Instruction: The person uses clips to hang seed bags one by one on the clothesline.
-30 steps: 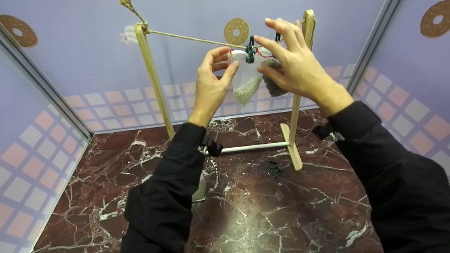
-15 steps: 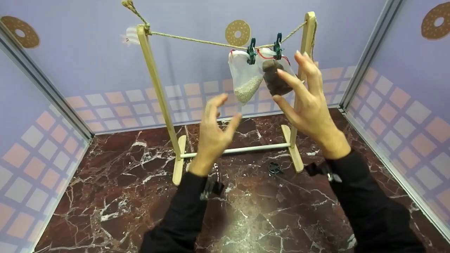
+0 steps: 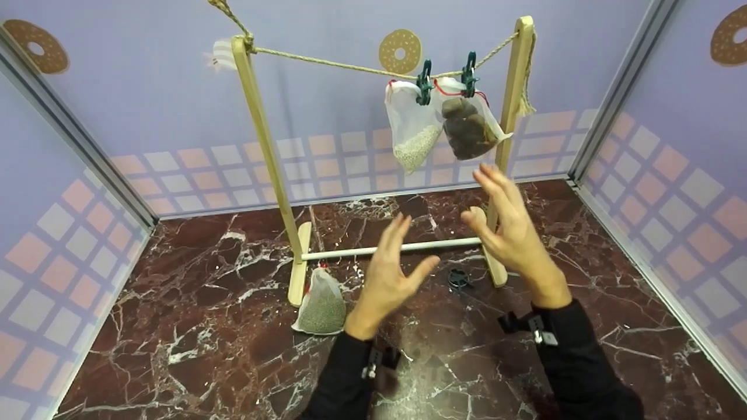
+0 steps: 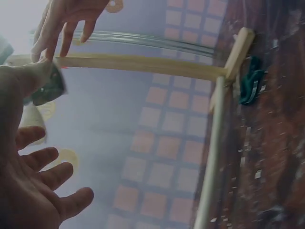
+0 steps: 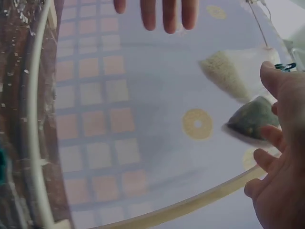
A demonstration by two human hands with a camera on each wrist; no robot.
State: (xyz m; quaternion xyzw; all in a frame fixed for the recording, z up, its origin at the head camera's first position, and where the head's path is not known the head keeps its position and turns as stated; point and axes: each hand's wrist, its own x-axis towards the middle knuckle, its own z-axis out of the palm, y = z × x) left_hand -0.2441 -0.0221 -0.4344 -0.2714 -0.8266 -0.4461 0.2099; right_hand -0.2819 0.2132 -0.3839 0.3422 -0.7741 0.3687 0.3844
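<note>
Two white mesh bags hang side by side from a rope point(image 3: 327, 60), each pinned by a dark green clip. The left bag point(image 3: 413, 128) holds pale grains under its clip point(image 3: 425, 83); the right bag point(image 3: 468, 128) holds dark stones under its clip point(image 3: 468, 74). My left hand point(image 3: 390, 280) is in the air below the bags, fingers spread and holding nothing. Just below the stone bag is my right hand point(image 3: 513, 233), also holding nothing, its fingers loosely extended. In the right wrist view both bags, the grain bag point(image 5: 226, 74) and the stone bag point(image 5: 252, 119), appear beyond the right fingers.
The rope runs between two wooden posts point(image 3: 262, 146) joined low down by a white bar point(image 3: 338, 253). A third mesh bag point(image 3: 321, 309) with greenish grains sits by the left foot. Near the right foot lies another dark green clip point(image 3: 459, 279) on the marbled surface point(image 3: 192, 315).
Both hands have left the hanging bags and come down toward the person. The left hand released the pale-grain bag's top. Both bags stay clipped on the rope.
</note>
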